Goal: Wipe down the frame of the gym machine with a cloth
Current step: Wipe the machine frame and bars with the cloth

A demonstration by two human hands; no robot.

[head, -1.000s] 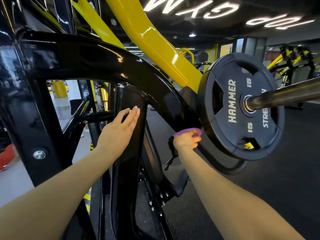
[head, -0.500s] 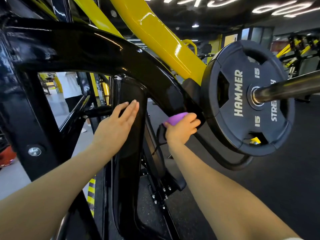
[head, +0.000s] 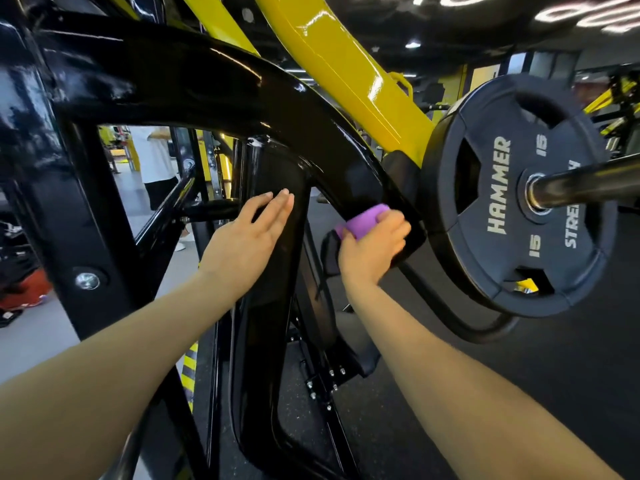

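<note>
Dark gym floor (head: 519, 393) spreads beneath the machine. I judge I'm mid-wipe: my right hand (head: 372, 247) grips the purple cloth (head: 363, 220), pressing it against the underside of the curved black frame (head: 242, 84), just beside the weight plate (head: 519, 195). My left hand (head: 244, 244) rests flat, fingers straight, on the black upright (head: 266, 341). Next, I'd run the cloth along the curve. No containers visible.

Dim gym hall lying behind the equipment

Dark speckled rubber floor (head: 519, 393) is spreading right, pale grey floor (head: 31, 337) showing left; white neon lettering (head: 571, 13) is glowing on the black ceiling, and a yellow-and-black machine (head: 620, 95) is standing far right.
</note>
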